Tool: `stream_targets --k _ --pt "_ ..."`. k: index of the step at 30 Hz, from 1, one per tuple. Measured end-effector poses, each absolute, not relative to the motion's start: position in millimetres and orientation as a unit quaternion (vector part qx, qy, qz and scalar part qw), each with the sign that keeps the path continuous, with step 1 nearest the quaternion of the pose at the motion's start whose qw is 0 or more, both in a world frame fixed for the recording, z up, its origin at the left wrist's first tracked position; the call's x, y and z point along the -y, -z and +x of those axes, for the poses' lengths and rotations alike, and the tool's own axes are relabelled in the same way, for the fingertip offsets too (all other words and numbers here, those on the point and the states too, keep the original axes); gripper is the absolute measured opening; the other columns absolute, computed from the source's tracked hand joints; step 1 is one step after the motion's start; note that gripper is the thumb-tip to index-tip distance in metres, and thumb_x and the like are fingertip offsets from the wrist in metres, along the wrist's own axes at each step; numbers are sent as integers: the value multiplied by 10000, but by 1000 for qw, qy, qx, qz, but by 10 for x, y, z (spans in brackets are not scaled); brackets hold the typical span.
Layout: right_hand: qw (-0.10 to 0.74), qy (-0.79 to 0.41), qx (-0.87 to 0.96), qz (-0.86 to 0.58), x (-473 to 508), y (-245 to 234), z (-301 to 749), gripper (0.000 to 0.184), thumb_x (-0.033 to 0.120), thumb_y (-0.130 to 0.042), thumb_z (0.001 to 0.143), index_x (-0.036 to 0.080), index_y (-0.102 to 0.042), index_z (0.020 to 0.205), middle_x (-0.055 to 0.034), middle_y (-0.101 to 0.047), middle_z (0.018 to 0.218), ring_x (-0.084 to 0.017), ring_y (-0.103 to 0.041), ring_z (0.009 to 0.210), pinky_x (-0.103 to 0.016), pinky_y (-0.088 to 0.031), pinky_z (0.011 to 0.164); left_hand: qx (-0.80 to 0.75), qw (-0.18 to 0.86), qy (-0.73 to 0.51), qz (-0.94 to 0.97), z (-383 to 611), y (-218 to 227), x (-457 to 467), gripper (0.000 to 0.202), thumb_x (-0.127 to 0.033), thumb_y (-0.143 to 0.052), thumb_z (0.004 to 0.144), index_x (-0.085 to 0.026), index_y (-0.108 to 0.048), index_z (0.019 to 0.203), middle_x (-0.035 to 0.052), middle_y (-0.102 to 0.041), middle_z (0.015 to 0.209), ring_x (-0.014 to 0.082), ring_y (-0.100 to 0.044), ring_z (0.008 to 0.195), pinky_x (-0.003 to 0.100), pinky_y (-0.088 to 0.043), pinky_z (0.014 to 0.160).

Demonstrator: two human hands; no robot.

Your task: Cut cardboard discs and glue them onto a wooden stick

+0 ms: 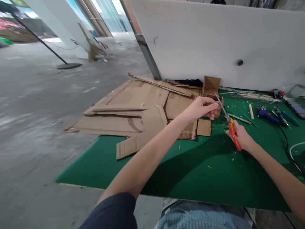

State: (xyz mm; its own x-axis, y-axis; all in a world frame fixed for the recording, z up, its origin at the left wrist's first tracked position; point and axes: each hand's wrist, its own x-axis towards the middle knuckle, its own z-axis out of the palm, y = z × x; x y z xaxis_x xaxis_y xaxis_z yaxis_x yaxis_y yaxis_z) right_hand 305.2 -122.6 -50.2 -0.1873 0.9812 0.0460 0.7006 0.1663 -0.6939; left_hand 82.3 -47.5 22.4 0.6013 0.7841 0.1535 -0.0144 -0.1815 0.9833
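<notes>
My right hand [240, 135] is closed on a pair of scissors [234, 137] with red-orange handles. The long metal blades point up and away, near the fingertips of my left hand [203, 107]. Its thumb and fingers are pinched together beside the blades; whatever small thing may be between them cannot be made out. Just behind the left hand stands a small open cardboard box [211, 85], its lid raised. A small square of cardboard [204, 128] lies on the green tabletop below that hand.
Flat cardboard sheets [119, 122] are piled at the left, partly past the table edge. On the green table [190, 178], thin strips [256, 96], a blue glue gun [267, 114], pliers [281, 117] and a cable lie at the right. A white panel [214, 41] stands behind.
</notes>
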Motion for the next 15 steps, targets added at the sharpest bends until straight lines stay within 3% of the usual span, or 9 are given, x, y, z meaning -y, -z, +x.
stream_targets --k 3,15 --pt "260 -293 724 -567 1240 507 3068 330 539 -490 852 243 -363 926 40 -500 672 -148 -463 541 -295 -365 539 -257 589 -413 645 908 -94 459 295 -379 -621 894 -129 -567 747 -19 -568 636 43 -545 481 178 -475 490" --pt "231 -329 713 -575 1266 433 3069 330 500 -560 819 246 -364 899 40 -519 688 -147 -486 574 -287 -361 532 -280 467 -356 759 840 -190 483 227 -305 -584 903 -137 -564 751 -17 -557 623 55 -572 523 168 -484 509"
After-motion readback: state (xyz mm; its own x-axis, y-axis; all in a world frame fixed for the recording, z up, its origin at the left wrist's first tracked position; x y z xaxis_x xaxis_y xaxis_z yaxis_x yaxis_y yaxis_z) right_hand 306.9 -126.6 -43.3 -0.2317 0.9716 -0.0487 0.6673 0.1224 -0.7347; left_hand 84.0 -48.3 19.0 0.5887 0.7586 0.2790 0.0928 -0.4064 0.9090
